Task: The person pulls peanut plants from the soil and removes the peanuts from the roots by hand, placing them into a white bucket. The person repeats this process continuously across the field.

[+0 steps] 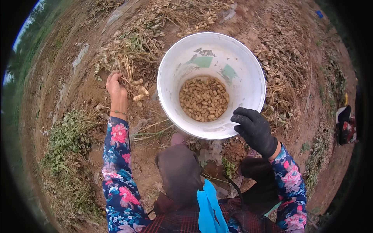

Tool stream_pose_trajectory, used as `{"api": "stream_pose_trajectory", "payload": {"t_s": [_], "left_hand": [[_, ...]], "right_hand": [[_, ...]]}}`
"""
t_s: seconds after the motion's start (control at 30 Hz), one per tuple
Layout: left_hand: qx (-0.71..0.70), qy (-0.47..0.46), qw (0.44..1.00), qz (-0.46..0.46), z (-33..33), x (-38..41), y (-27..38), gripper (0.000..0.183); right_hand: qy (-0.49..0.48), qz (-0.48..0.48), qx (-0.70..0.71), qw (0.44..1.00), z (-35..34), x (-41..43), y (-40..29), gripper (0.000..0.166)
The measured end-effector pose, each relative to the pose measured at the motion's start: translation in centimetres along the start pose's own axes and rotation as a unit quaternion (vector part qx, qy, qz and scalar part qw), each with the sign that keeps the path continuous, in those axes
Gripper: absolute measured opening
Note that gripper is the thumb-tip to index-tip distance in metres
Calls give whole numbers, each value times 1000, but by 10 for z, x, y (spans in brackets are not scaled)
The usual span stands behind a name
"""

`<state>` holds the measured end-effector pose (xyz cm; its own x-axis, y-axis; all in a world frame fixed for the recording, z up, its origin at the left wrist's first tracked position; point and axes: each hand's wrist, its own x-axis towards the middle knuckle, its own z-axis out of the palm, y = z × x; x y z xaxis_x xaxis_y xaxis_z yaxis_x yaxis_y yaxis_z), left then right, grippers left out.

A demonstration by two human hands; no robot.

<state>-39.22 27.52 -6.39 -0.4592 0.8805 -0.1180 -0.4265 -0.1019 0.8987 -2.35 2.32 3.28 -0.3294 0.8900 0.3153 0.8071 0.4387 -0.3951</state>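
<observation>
My bare left hand [115, 84] pinches the dry stems of a peanut plant [123, 62], left of the bucket. A few pale peanut pods [141, 92] hang from it beside my wrist. My right hand [253, 129], in a black glove, grips the near right rim of a white plastic bucket [247, 75], with its fingers bent over the edge. Loose unshelled peanuts [204, 99] cover the bucket's bottom. Grey smears and green patches mark its inner wall.
Dried peanut plants [282, 58] lie along the right, with more pods [204, 24] beyond the bucket. A greener heap of plants [68, 142] is at the left. Torn plastic film [80, 56] lies on the soil. At the far right, another person [346, 125] is partly visible.
</observation>
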Motion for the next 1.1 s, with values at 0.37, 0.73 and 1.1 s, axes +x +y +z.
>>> {"api": "stream_pose_trajectory", "payload": {"t_s": [0.37,0.73,1.1], "left_hand": [[-172,-198,965,-15,101,-170,96,21],[-24,-429,903,24,198,-346,45,20],[131,-417,767,470,179,-381,77,49]], "right_hand": [[66,116,394,909,-16,19,-9,29],[65,181,578,793,-80,-19,-2,62],[191,18,846,497,-133,-111,62,46]]}}
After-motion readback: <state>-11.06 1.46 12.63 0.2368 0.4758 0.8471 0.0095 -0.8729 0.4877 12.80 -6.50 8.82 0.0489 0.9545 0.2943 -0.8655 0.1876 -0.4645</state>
